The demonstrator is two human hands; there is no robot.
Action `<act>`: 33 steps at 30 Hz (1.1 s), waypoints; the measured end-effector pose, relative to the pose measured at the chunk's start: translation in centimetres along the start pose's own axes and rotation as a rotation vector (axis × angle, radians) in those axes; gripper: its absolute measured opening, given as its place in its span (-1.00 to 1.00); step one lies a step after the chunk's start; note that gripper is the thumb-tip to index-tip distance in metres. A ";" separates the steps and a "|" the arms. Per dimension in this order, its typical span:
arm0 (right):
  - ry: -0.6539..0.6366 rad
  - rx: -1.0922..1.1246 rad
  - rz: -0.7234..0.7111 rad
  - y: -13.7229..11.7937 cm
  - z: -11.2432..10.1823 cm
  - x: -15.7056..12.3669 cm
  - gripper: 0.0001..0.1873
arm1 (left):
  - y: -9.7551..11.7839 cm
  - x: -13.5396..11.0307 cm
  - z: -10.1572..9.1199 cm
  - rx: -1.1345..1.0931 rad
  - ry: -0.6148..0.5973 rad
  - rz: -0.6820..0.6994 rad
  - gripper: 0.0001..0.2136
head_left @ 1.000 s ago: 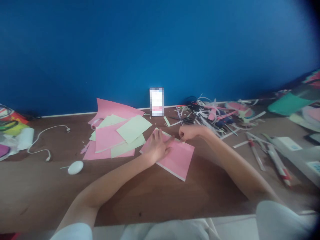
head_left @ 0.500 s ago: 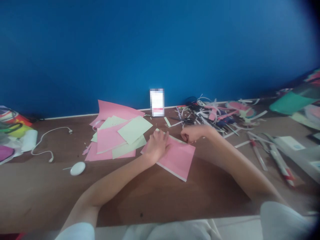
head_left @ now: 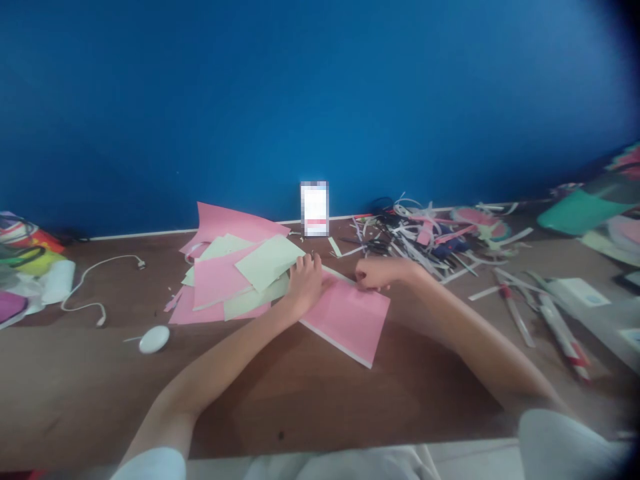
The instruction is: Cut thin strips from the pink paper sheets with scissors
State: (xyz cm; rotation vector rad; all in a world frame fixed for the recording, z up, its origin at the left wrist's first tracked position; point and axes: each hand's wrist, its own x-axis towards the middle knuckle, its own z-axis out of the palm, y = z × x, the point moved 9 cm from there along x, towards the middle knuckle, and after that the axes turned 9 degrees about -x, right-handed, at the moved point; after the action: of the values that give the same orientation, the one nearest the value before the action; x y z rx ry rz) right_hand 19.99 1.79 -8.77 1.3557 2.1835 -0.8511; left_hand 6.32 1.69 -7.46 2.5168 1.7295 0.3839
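A pink sheet lies on the brown table, over a pale sheet whose edge shows at its rim. My left hand presses on the sheet's far left corner, fingers curled together and pointing away. My right hand rests at the sheet's far edge, fingers closed in a pinch on that edge. The two hands are about a hand's width apart.
A loose pile of pink and pale green sheets lies left of my hands. A phone leans on the blue wall. Paper strips and scissors clutter the right; pens lie farther right. A white cable and white puck sit left.
My left hand has slid from the middle of the pink sheet up to its far left corner. My right hand has shifted slightly left along the far edge.
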 end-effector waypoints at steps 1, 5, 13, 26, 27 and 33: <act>-0.018 0.004 -0.008 -0.1 0.2 0.0 -0.89 | -0.2 0.2 0.0 -0.028 -0.019 -0.012 -0.34; 0.089 -0.047 -0.006 -0.1 -0.7 0.4 -0.86 | -1.4 1.0 0.5 -0.180 -0.122 -0.070 -0.39; 0.433 0.015 -0.021 -1.8 -2.7 0.1 -0.80 | -4.8 2.6 1.0 -0.625 -0.183 -0.164 -0.44; 0.443 0.059 0.023 -1.2 -2.7 0.6 -0.78 | -6.4 4.0 1.9 -0.905 -0.197 -0.172 -0.62; 0.451 0.058 0.021 -1.2 -2.9 0.6 -0.78 | -6.3 4.0 1.9 -0.913 -0.194 -0.162 -0.62; 0.586 0.079 -0.064 -1.8 -4.1 0.2 -0.73 | -5.1 4.3 0.3 -0.974 -0.164 -0.089 -0.64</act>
State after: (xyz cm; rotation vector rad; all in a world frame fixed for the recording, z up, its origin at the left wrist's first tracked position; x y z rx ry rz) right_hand 18.10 4.14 -5.44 1.7515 2.6572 -0.6164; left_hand 3.18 7.60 -7.96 1.6984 1.1520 0.7548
